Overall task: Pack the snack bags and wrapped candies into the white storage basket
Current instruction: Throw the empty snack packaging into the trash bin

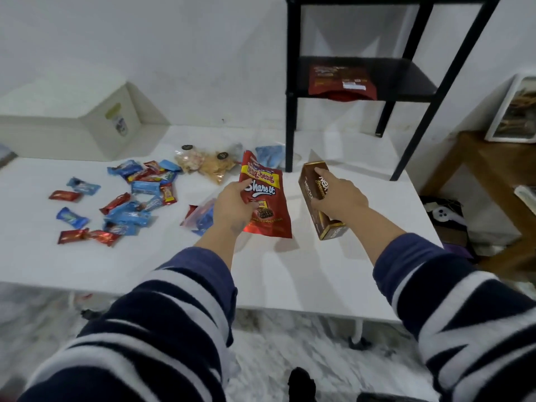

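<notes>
My left hand grips a red Beng-Beng Share It snack bag by its left edge, holding it above the white table. My right hand grips a brown snack box, lifted and tilted over the table's right part. The white storage basket sits at the table's back left. Several red and blue wrapped candies lie scattered on the left half. Two clear bags of light snacks and a blue pack lie further back. A small bag of candies lies beside my left wrist.
A black metal shelf stands on the table at the back right, with a dark red snack bag on its lower tier. A wooden side table and a white bin stand to the right. Marble floor lies below.
</notes>
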